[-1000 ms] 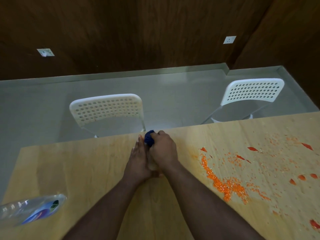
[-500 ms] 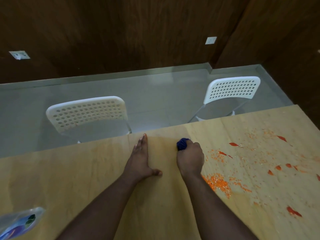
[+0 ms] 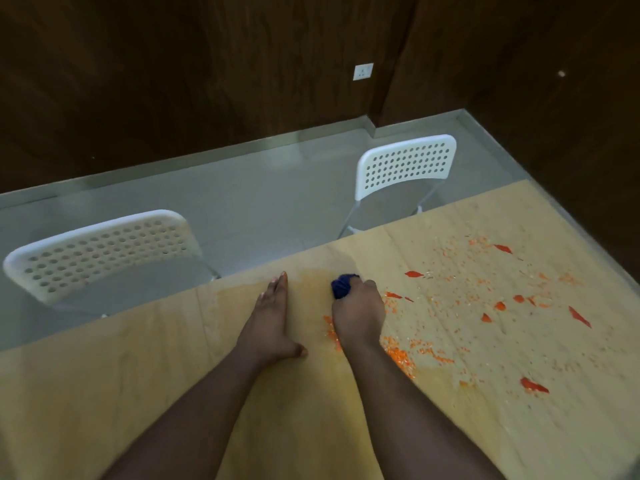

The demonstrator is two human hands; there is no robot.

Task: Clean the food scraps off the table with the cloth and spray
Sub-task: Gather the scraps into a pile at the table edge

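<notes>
since a second ago your right hand (image 3: 358, 315), closed around the bunched dark blue cloth (image 3: 341, 286), left your flat left hand (image 3: 272, 322) for the orange food scraps (image 3: 398, 356) on the light wooden table (image 3: 104, 393), so wiping restarts; the spray is out of view.

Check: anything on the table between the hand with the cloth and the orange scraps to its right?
Nothing visible. The right hand grips the blue cloth at the scraps' near edge, and bare table with more scattered bits lies beyond. The left hand rests flat on the other side, clear of the path.
</notes>
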